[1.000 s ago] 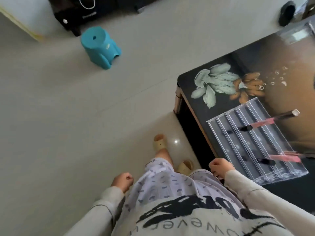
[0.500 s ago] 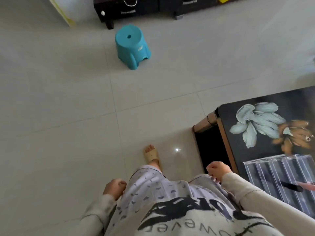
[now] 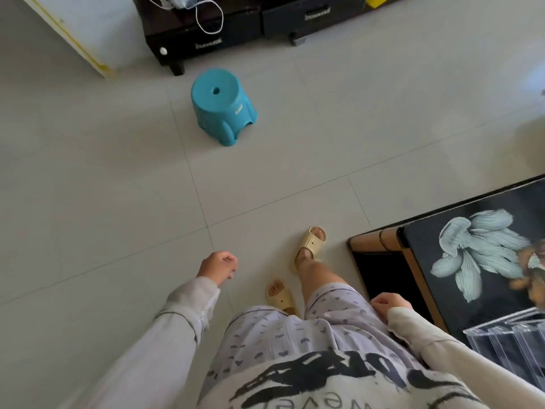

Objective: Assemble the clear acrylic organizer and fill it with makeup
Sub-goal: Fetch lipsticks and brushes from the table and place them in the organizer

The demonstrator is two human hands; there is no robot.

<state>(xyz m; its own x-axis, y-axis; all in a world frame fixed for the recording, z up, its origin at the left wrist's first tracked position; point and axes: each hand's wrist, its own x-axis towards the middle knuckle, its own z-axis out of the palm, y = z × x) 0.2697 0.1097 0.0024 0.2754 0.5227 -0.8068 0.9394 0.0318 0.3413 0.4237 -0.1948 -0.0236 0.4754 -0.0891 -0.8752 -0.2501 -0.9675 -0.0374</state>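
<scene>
Since the earlier frames your view has swung away from the table (image 3: pixel 477 231), so the organizer (image 3: pixel 510 346) has slid to the lower right edge and only its near corner shows. It lies flat on the dark glass top, its clear dividers running away from you, just below the painted flower (image 3: pixel 474 246). The pink-handled brushes that lay across it a second ago are out of view.

Your left hand (image 3: pixel 218 266) has swung forward and out, away from your shorts (image 3: pixel 298 335), and now hangs over bare tile with the sleeve stretched behind it. Its fingers are curled into a loose fist around nothing. Your right hand (image 3: pixel 390 305) stays low at your right thigh, beside the table's corner, fingers likewise curled in and empty. The two hands are well apart, and neither touches the organizer.

Your feet, in pale slides (image 3: pixel 309 245), point toward the stool (image 3: pixel 222 106), which stands on the floor ahead, well apart from you.

Your shirt carries large black brush lettering that you cannot read from here, and beneath it a line of smaller letters, partly cut off. Both dark cabinets (image 3: pixel 206 28) at the top bear a small pale brand mark, too blurred to read. A white cord (image 3: pixel 210 22) hangs over the left one.
</scene>
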